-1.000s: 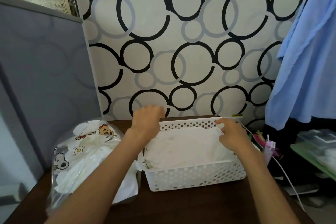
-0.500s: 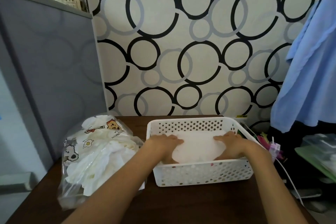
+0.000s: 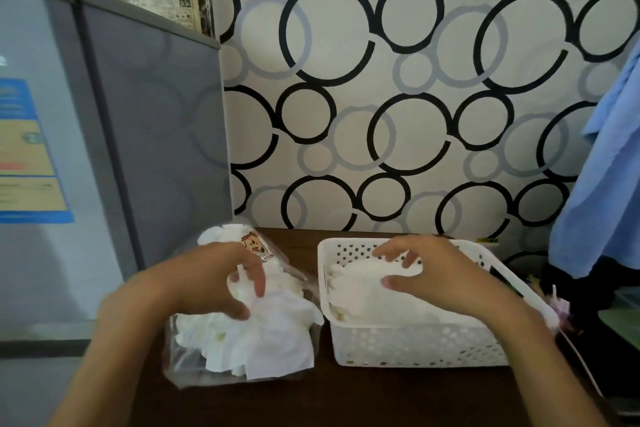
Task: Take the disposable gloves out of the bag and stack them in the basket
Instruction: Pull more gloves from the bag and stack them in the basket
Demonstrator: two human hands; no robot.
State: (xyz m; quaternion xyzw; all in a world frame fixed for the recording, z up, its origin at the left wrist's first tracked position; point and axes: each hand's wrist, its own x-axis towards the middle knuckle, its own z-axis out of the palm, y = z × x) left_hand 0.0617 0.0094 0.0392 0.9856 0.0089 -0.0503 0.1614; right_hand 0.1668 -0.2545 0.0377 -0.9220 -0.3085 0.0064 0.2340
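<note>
Left of basket (image 3: 415,343), left hand (image 3: 211,282) pinches gloves (image 3: 263,336) in bag (image 3: 194,371). Right hand (image 3: 440,274) hovers over stack (image 3: 360,291) inside basket, fingers loosely spread, empty. Advice: lift few gloves only, lay flat on stack.

White gloves (image 3: 263,340) lay in a clear, cartoon-printed bag (image 3: 258,248); the perforated basket (image 3: 415,345) was white, the table (image 3: 311,402) dark brown.

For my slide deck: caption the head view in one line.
Left hand grips gloves in the bag while right hand rests on the glove stack in the white basket.
</note>
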